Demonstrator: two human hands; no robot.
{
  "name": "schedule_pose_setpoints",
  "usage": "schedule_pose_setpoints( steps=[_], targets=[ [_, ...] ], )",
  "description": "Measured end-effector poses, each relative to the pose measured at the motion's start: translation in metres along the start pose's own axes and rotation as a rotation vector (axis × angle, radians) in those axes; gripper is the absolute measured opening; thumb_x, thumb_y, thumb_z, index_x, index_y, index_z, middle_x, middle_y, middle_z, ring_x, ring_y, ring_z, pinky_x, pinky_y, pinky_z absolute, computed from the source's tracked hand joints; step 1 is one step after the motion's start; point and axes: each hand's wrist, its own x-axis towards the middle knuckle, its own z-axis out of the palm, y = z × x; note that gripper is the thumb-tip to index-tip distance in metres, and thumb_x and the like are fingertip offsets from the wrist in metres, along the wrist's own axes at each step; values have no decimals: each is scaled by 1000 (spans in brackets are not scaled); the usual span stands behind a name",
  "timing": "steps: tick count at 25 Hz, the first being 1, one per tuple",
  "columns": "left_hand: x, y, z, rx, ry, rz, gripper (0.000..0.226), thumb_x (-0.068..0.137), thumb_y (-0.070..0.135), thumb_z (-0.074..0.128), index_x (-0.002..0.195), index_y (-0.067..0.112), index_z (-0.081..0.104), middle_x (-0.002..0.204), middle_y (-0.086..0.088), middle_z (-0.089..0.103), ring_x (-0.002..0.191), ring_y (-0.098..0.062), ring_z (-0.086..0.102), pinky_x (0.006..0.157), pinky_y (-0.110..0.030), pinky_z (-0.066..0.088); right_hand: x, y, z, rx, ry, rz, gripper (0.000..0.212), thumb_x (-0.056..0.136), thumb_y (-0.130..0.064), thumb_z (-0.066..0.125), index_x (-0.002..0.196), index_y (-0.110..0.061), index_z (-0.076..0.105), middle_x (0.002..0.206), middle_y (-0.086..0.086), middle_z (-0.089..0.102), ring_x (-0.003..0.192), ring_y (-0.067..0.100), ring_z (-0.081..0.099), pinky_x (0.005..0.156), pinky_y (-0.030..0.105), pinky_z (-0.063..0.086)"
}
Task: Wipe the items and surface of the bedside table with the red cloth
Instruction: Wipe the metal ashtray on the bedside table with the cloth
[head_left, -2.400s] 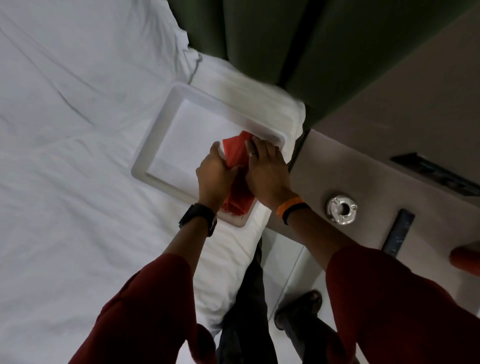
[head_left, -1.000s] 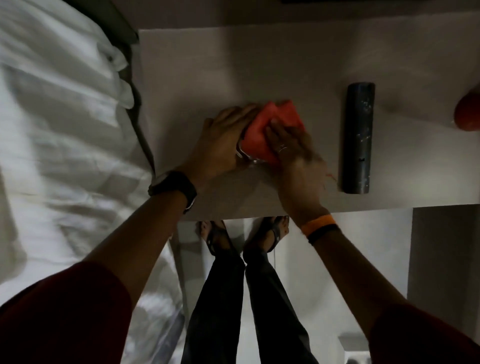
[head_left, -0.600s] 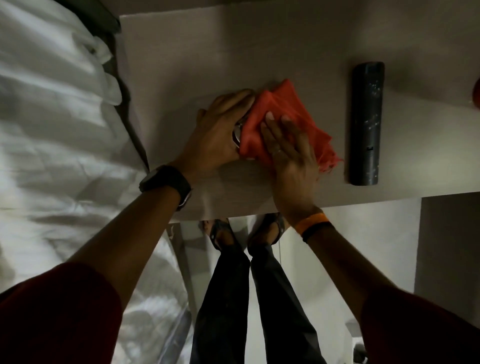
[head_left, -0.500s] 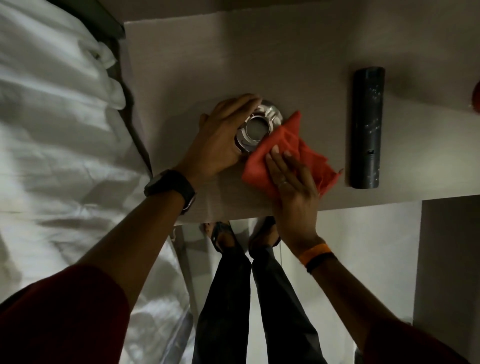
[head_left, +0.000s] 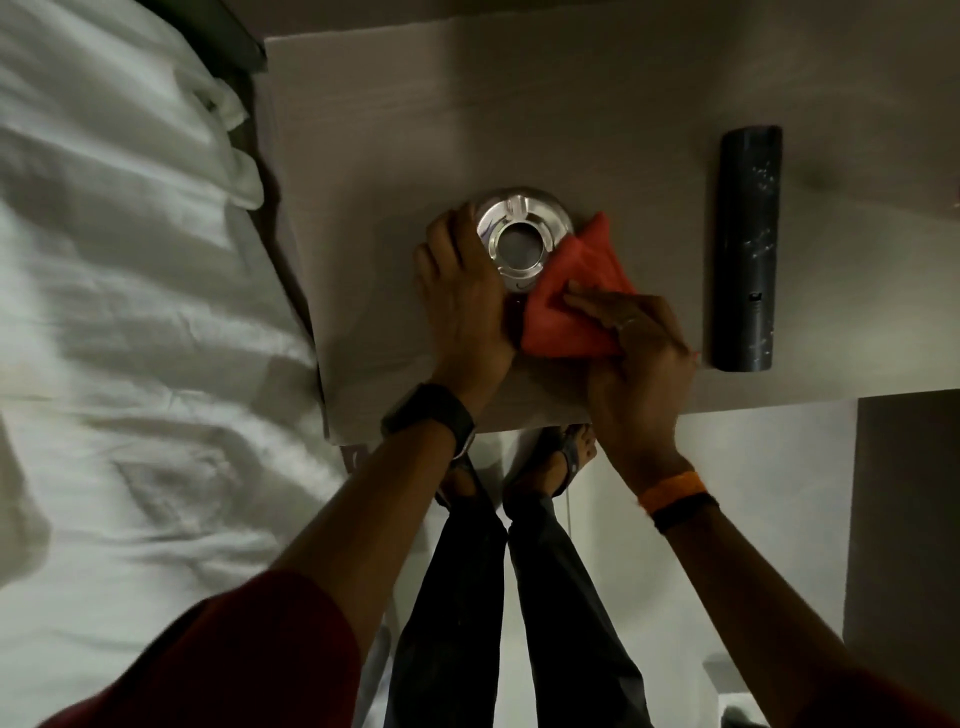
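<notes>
A round shiny metal ashtray (head_left: 524, 218) sits near the middle of the bedside table (head_left: 395, 130). My left hand (head_left: 462, 301) grips its left rim and holds it in place. The folded red cloth (head_left: 569, 301) lies against the ashtray's right and near side, partly over its rim. My right hand (head_left: 636, 358) presses on the cloth with its fingers spread flat. A dark remote control (head_left: 745, 249) lies lengthwise on the table to the right of the cloth, apart from it.
A bed with rumpled white sheets (head_left: 130, 322) runs along the table's left edge. The table's near edge is just below my wrists, with my legs and sandalled feet (head_left: 561, 462) on the pale floor beneath. A dark panel (head_left: 904, 519) stands at lower right.
I turned from the white tray on the bed to the bedside table. The cloth covered the ashtray a second ago; it has slid off toward me and right, baring the ashtray's top.
</notes>
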Motion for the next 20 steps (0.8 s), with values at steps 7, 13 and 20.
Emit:
schedule_pose_setpoints(
  steps=[7,13,20],
  targets=[
    [33,-14,-30,310,-226,371,125,68,38,89,159,14,7,169,-15,11,154,-46,7,117,-69,24,12,2,6,203,237,265,49,86,-13,41,131,-20,57,132,10,57,111,1,53,101,20,50],
    [69,-26,-41,15,-358,631,78,83,33,75,148,6,43,156,-15,44,145,-32,41,123,-41,32,-3,1,33,-363,-131,-164,58,89,-18,69,143,-18,47,153,6,46,145,29,38,112,63,34],
    [45,-30,-25,-112,-150,534,75,78,16,84,143,2,49,148,-16,51,136,-33,47,117,-38,40,3,20,24,-413,-92,-292,48,98,-34,55,142,-15,49,149,6,51,142,29,42,116,64,30]
  ],
)
